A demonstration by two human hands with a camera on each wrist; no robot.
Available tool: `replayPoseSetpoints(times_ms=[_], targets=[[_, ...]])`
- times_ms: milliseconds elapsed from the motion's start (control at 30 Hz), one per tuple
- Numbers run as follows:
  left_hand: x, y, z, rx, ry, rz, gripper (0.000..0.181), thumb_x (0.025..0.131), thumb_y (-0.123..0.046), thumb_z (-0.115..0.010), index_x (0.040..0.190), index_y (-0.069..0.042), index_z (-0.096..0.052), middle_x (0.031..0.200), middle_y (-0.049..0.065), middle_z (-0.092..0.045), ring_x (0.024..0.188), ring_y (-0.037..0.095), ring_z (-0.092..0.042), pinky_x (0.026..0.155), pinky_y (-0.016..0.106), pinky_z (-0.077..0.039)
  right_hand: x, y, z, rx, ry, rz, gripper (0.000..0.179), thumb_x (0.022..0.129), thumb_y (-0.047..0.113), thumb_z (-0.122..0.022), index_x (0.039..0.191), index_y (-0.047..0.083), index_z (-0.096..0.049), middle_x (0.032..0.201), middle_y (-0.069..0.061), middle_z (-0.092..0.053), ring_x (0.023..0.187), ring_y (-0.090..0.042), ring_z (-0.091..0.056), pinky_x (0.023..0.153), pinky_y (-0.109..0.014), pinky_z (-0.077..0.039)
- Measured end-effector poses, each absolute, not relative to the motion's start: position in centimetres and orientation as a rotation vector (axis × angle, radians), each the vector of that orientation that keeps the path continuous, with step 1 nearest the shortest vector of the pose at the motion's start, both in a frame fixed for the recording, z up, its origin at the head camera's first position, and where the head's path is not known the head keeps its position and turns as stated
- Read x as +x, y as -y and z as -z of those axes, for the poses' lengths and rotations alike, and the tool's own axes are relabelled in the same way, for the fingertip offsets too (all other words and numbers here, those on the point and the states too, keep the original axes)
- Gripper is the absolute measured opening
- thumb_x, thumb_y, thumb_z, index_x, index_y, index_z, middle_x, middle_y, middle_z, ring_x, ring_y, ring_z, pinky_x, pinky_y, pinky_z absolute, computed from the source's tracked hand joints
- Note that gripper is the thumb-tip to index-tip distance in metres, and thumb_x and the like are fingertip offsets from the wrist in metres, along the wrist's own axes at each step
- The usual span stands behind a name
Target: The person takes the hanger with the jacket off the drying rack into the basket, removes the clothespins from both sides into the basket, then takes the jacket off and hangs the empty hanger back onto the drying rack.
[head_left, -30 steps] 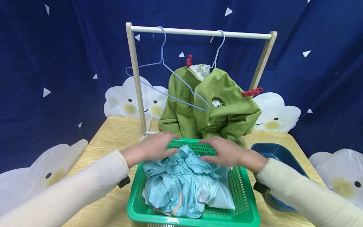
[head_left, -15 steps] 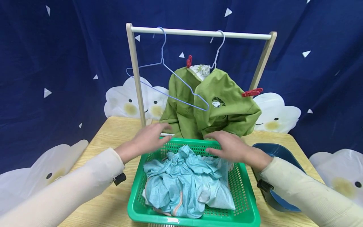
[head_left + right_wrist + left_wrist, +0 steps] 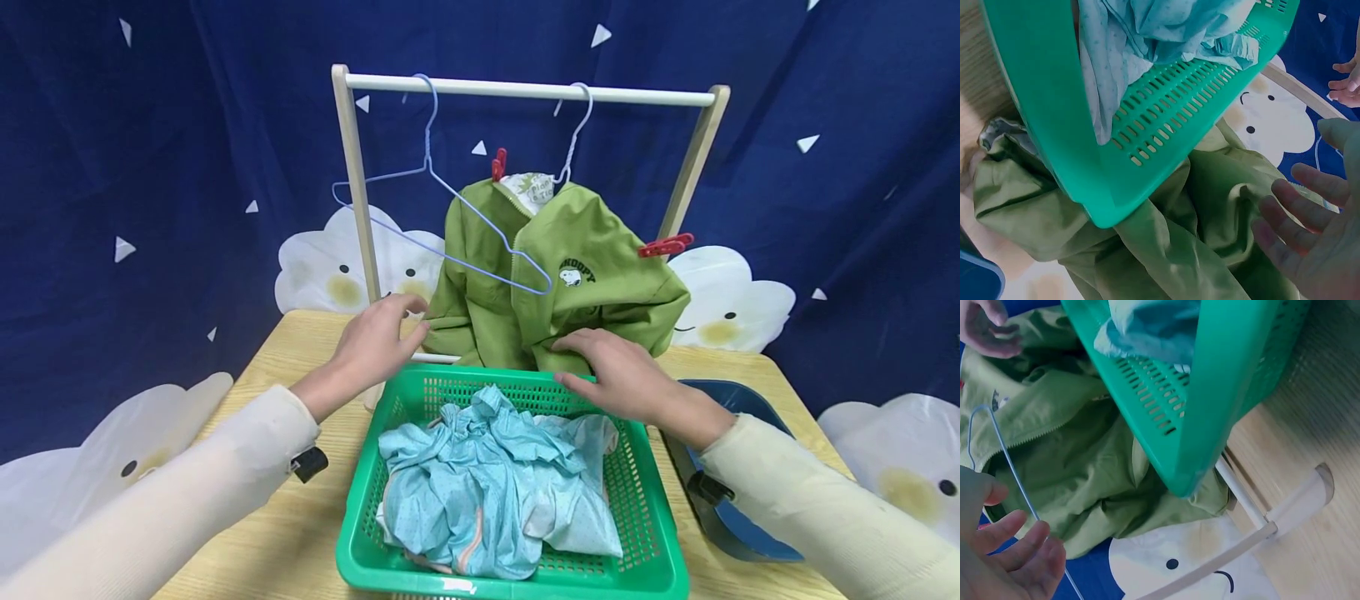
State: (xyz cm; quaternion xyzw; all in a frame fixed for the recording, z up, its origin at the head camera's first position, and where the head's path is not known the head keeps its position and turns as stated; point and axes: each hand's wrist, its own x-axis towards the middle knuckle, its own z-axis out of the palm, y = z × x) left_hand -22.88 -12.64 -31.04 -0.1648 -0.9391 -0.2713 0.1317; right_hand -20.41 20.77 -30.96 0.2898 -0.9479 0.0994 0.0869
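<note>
My left hand [image 3: 377, 335] hovers past the basket's back left corner, fingers loosely bent and holding nothing. Over the back right rim my right hand [image 3: 618, 372] is held in the air, also with nothing in it, in front of the green jacket [image 3: 491, 283]. Below both hands, a light blue garment [image 3: 487, 483] lies crumpled in the green basket [image 3: 667, 542]. A bare blue hanger [image 3: 480, 265] hangs on the rack's rail, ahead of my left hand. The jacket hangs from a second hanger [image 3: 577, 133], with a red clothespin [image 3: 498, 164] at its collar and another red clothespin [image 3: 666, 245] at its right.
The clothes rack [image 3: 525, 87] stands behind the basket on a wooden table [image 3: 300, 350]. To the right of the basket is a dark blue tub [image 3: 757, 533], partly hidden by my right sleeve. A dark blue curtain [image 3: 187, 167] with cloud shapes closes off the back.
Both hands have risen from above the blue garment and moved apart, the left one up and leftward, the right one up and rightward. Garment, basket and hangers look unmoved.
</note>
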Motion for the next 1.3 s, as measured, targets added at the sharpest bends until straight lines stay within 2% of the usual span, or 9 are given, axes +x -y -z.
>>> replayPoseSetpoints(times_ms=[367,633,900,1100,1300], targets=[[-24.6,14.6,30.7,-0.320,2.546,0.908,0.028,0.098,-0.023,-0.056,0.120,-0.009,-0.067,0.121,0.014,-0.069,0.116,0.034,-0.064,0.088,0.053,-0.051,-20.7,-21.0,29.8,0.777,2.744,-0.291,0.038,0.097,0.033,-0.068,0.127,0.009,-0.067,0.130,-0.013,-0.066,0.121,-0.034,-0.062,0.094,-0.055,-0.052],[-26.3,15.9,29.9,-0.200,2.373,0.963,0.026,0.097,-0.018,-0.056,0.118,-0.006,-0.065,0.116,0.015,-0.068,0.109,0.032,-0.063,0.084,0.050,-0.049,-21.2,-21.3,28.8,0.747,2.637,-0.331,0.032,0.097,0.029,-0.068,0.118,0.006,-0.070,0.124,-0.013,-0.068,0.121,-0.034,-0.060,0.097,-0.054,-0.051],[-28.7,16.4,28.7,-0.067,2.309,1.065,0.039,0.094,-0.018,-0.056,0.131,-0.005,-0.054,0.127,0.016,-0.060,0.118,0.033,-0.057,0.095,0.050,-0.047,-21.8,-21.9,28.2,0.749,2.531,-0.391,0.025,0.094,0.021,-0.070,0.112,0.003,-0.072,0.116,-0.014,-0.070,0.114,-0.034,-0.061,0.097,-0.052,-0.049],[-30.4,16.6,28.2,0.005,2.366,1.058,0.049,0.093,-0.020,-0.055,0.139,-0.009,-0.043,0.130,0.017,-0.056,0.113,0.037,-0.056,0.093,0.052,-0.046,-21.9,-22.5,28.1,0.705,2.522,-0.387,0.023,0.094,0.020,-0.070,0.110,0.004,-0.072,0.116,-0.014,-0.070,0.115,-0.034,-0.061,0.097,-0.052,-0.048],[-31.6,17.2,27.7,-0.009,2.451,1.070,0.050,0.094,-0.022,-0.055,0.139,-0.005,-0.044,0.133,0.021,-0.058,0.118,0.040,-0.056,0.098,0.053,-0.044,-21.6,-23.0,27.9,0.679,2.426,-0.420,0.016,0.093,0.015,-0.070,0.104,0.003,-0.073,0.108,-0.014,-0.072,0.107,-0.035,-0.063,0.092,-0.052,-0.049]])
